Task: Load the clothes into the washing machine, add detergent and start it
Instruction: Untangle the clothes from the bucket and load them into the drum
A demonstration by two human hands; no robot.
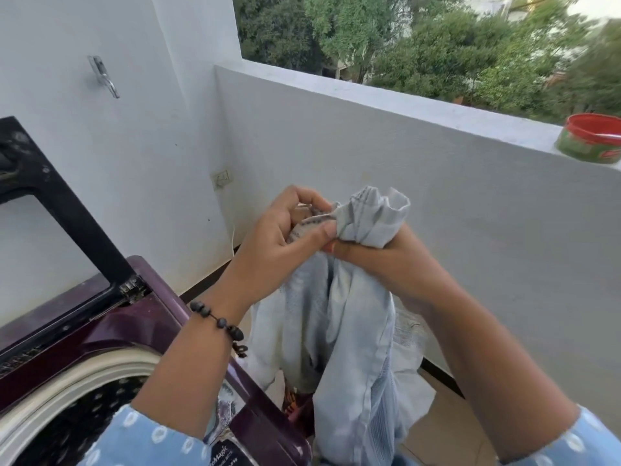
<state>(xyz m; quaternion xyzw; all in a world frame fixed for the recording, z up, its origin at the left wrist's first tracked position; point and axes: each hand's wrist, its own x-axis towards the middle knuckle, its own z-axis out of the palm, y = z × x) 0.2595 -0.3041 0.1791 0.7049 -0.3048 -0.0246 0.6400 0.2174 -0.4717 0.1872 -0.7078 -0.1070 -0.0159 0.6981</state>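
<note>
Both hands are together at the middle of the view, clamped on one garment. The left hand [285,230] curls its fingers and thumb round a bunched edge with a darker speckled trim, and the right hand [379,260] grips the pale blue-grey cloth [349,331] just beside it, with a gathered tuft standing up above the fist. The two hands touch. A dark beaded bracelet [218,322] sits on the left wrist, and light blue sleeves [141,442] with white dots cover both upper forearms.

The cloth hangs with its long axis vertical, bunched top in the hands and loose folds falling toward the floor, to the right of the washing machine [141,317] and not inside it. Something red and dark shows behind its lower folds, too hidden to tell what.

The machine is a top loader with a deep purple body at near left. Its dark-framed lid [50,196] stands raised and leaning back, and the drum opening with its pale rim [84,378] lies under the left forearm. On the near panel the letters "eMagic" can be read; the smaller print below is too blurred.

This is a balcony with white walls, a beige tiled floor [440,422] and a dark skirting. A wall socket [221,179] sits in the far corner with a white cable below it, and a metal bracket [103,75] is fixed higher on the left wall. On the parapet [403,105] at far right stands a green tub with a red lid [593,137]. Trees [420,45] fill the view beyond.
</note>
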